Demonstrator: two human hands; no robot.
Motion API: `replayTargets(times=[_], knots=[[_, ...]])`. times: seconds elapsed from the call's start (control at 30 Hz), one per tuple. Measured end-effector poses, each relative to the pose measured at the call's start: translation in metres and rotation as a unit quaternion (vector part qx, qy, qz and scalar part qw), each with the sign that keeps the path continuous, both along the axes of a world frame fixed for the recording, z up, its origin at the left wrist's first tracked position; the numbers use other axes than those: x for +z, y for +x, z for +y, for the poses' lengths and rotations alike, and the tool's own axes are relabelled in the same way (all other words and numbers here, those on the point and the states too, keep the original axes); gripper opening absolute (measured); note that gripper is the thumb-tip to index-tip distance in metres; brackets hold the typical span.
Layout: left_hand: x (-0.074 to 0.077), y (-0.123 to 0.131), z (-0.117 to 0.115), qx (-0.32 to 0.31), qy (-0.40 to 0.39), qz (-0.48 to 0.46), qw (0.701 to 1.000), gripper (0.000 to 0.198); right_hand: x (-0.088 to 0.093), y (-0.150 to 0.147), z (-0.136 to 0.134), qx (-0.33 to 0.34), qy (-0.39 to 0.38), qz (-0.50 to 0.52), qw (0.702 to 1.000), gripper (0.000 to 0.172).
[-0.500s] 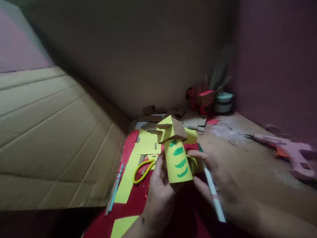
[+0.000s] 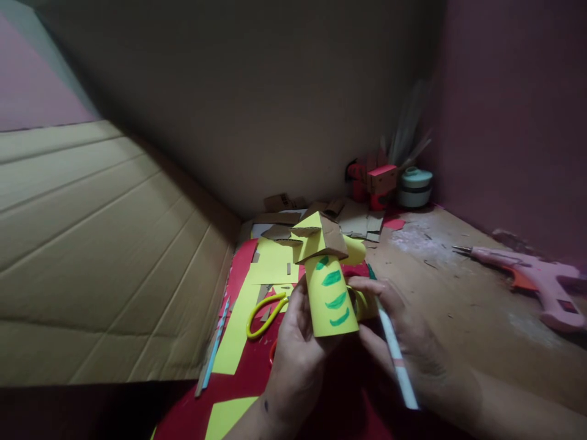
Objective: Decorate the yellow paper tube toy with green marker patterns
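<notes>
A yellow paper-and-cardboard model [image 2: 332, 305] is held up in front of me. Its tube-shaped part carries several green painted-looking stripes, and a folded cardboard-and-paper piece sits at its far end. My left hand [image 2: 298, 354] is closed around the tube's left side. On the other side, my right hand [image 2: 408, 324] grips a slim white marker [image 2: 395, 351] with a green tip pointing away from me. The right fingers also lie against the model's right side, where another yellow rolled part shows partly. Scissors with yellow handles [image 2: 266, 315] lie just left of my left hand.
A pink glue gun [image 2: 527, 263] rests at the right. A blue pencil [image 2: 215, 348] lies beside a large cardboard panel [image 2: 92, 263] on the left. Yellow paper sheets [image 2: 273, 260] and cardboard scraps cover the red surface. A lidded pot [image 2: 415, 188] and a red box-like model [image 2: 382, 180] stand behind.
Almost nothing differs. The view has shifted very slightly and is sharper; both hands keep the same hold on the model and marker.
</notes>
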State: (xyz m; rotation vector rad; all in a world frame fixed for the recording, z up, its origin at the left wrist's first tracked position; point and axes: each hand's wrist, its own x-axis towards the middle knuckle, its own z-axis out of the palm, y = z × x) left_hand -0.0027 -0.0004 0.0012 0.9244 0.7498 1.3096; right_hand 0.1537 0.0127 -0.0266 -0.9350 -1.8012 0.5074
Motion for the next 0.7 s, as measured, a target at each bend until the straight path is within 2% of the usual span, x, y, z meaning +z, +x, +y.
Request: replayTargets(times=[0.27, 0.47, 0.6, 0.7], knots=[[0.0028, 0.0004, -0.0017, -0.01, -0.005, -0.002, 1.0, 0.067, -0.0032, 0.0011, 0.0002, -0.002, -0.005, 0.003, 1.0, 0.059], [0.0033, -0.0008, -0.007, -0.011, -0.016, -0.021, 1.0, 0.087, -0.0038, 0.0047, 0.001, 0.022, -0.034, 0.036, 0.999, 0.063], [0.0044, -0.0002, -0.0079, -0.025, -0.009, -0.025, 0.999, 0.085, -0.0049, 0.0065, 0.0016, 0.025, -0.038, 0.043, 0.998, 0.065], [0.0064, 0.0018, -0.0081, -0.012, -0.008, -0.031, 0.999, 0.083, -0.0048, 0.0054, 0.0031, 0.011, -0.026, 0.046, 0.999, 0.064]])
